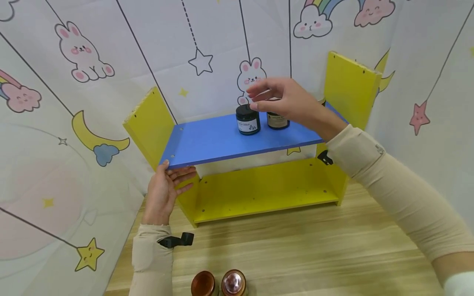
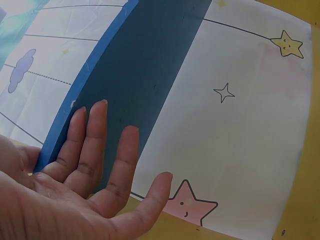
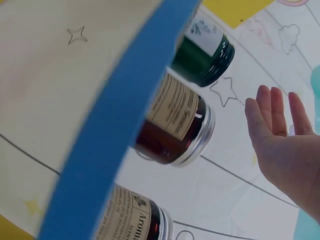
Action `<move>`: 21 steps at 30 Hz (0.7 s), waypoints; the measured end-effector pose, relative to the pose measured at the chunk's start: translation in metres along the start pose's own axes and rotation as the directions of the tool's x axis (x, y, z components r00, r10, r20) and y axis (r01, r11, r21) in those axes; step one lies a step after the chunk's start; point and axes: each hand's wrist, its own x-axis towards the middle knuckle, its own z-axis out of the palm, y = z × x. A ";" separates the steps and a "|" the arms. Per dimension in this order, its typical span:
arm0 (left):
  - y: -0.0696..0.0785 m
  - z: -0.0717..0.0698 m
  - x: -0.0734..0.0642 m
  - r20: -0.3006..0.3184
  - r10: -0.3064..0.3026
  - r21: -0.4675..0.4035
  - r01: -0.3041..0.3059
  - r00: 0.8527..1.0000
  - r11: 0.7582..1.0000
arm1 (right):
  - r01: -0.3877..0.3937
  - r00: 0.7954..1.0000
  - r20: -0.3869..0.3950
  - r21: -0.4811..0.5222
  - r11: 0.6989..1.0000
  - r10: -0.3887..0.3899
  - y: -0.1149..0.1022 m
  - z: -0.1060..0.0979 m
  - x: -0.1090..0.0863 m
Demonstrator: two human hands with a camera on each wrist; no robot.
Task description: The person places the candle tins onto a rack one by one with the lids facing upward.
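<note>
My left hand (image 1: 161,191) holds the left front corner of the blue shelf board (image 1: 207,139), thumb on top and fingers beneath; in the left wrist view the fingers (image 2: 95,145) are nearly straight. Over the board hovers my right hand (image 1: 290,98), its fingers slightly bent. It holds nothing; the right wrist view shows it apart from the jars. Below its fingertips stands a dark green jar (image 1: 248,125) with a black lid and pale label. An amber jar (image 1: 277,121) is beside it. A third labelled jar (image 3: 132,215) is mostly hidden behind my right arm in the head view.
Yellow side panels rise at the left (image 1: 149,127) and right (image 1: 352,86) of the board. Beneath is a yellow bottom shelf (image 1: 255,189). Two jars with reddish-brown tops (image 1: 204,283) stand on the wood-look surface (image 1: 296,246) in front. Printed cloth (image 1: 222,33) hangs behind.
</note>
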 end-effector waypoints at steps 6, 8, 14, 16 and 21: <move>0.001 0.001 0.000 -0.003 0.003 0.003 -0.003 1.000 1.000 | -0.017 1.000 -0.019 0.093 0.996 0.019 0.001 0.009 -0.026; 0.000 0.002 0.001 -0.002 0.003 0.003 -0.003 1.000 1.000 | -0.019 1.000 -0.022 0.129 0.991 0.022 0.002 0.012 -0.036; 0.000 0.001 0.001 0.001 0.006 0.002 -0.006 1.000 1.000 | -0.063 0.998 -0.006 0.204 0.977 0.066 0.005 0.026 -0.069; 0.000 0.001 0.001 0.002 0.007 -0.002 -0.007 1.000 1.000 | -0.077 0.997 0.018 0.235 0.969 0.075 0.007 0.032 -0.079; -0.001 0.001 0.000 0.005 0.011 -0.006 -0.011 1.000 1.000 | -0.120 0.991 0.095 0.329 0.937 0.093 0.017 0.049 -0.099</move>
